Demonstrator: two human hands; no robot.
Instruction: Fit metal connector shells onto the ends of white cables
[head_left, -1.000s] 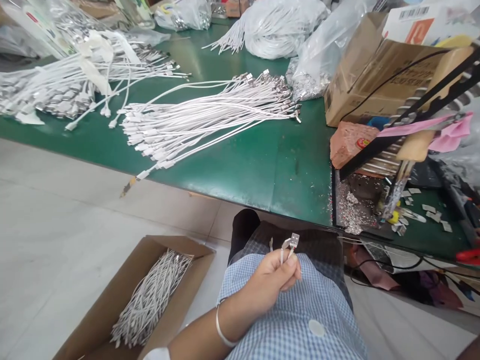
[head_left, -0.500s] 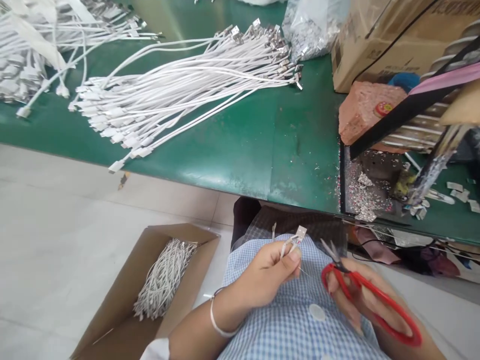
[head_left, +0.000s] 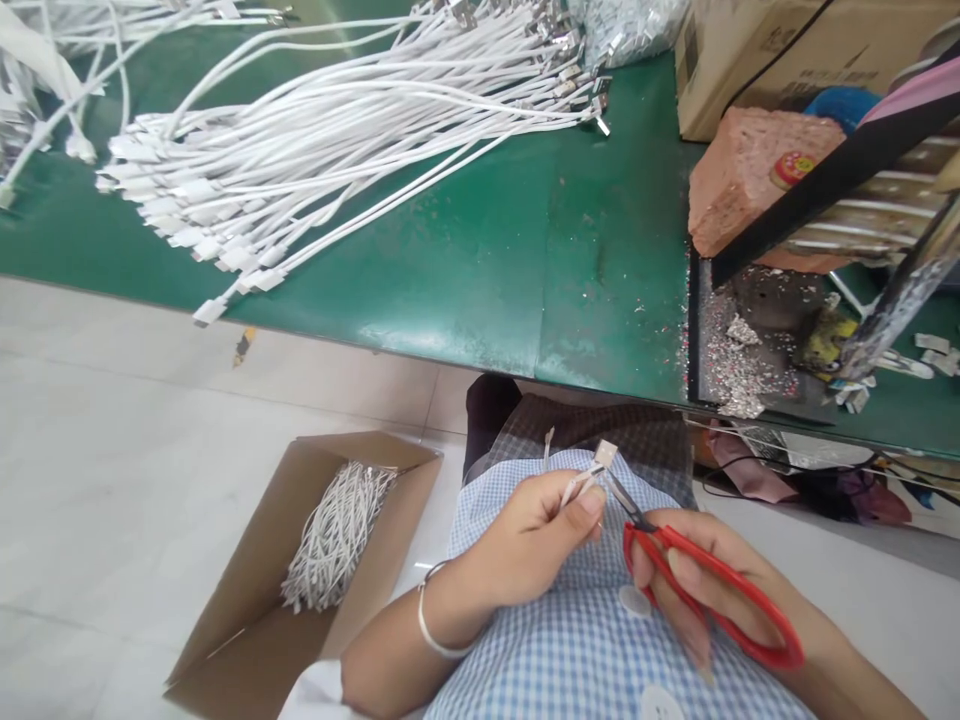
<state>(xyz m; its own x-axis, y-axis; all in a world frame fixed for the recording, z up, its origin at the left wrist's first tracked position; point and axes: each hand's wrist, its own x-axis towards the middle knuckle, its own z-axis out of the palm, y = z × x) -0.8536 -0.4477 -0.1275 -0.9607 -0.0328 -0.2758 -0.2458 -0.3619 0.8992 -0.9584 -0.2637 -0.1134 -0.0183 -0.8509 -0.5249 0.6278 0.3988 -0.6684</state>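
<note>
Scissors (head_left: 661, 540) with red handles are grasped in the right hand (head_left: 731, 545), as I see it from my remote seat through the head view, the fingers wrapped through and around the loops. On my left side, the left hand (head_left: 544, 538) pinches a thin white cable (head_left: 576, 488) between thumb and fingers, its metal USB plug (head_left: 605, 453) sticking up past the fingertips. The blades point up and left to a spot just below that plug; I cannot tell whether they touch the cable. Both hands are above the lap, over a blue checked garment (head_left: 517, 655), in front of the green table (head_left: 465, 290). On the tabletop I have a broad pile of white cables (head_left: 352, 150) lying lengthwise, and a reddish brick (head_left: 750, 180) farther right. Down on the floor at left, an open cardboard box (head_left: 247, 535) holds a bundle of similar cables (head_left: 337, 540).
</note>
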